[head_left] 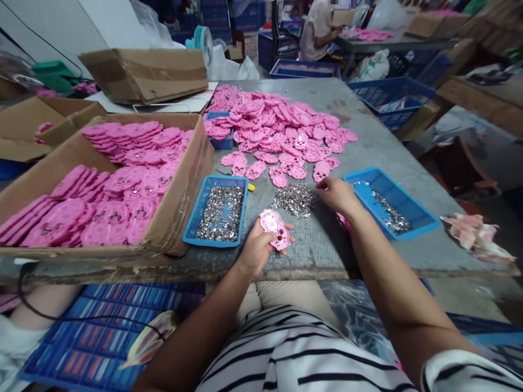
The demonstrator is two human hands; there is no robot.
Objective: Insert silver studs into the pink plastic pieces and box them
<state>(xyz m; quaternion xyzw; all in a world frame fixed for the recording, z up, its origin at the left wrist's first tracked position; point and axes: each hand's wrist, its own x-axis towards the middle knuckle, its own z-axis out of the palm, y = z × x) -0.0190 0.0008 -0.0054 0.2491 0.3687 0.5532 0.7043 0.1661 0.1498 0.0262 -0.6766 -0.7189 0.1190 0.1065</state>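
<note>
Striped shirt (294,354), L hand (256,246) w/ pink pc (271,222), long axis upper-L to lower-R

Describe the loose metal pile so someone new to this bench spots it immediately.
Start at the grey table and find the left blue tray and right blue tray on the wearer's side. Between them, beside the wearer's right hand, lies a heap of small silvery metal bits. It sits loose on the tabletop, whereas the similar bits either side are inside trays.

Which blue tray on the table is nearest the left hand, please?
The tray of metal pieces beside the box of pink parts; the other trays are farther from the left hand.
</note>
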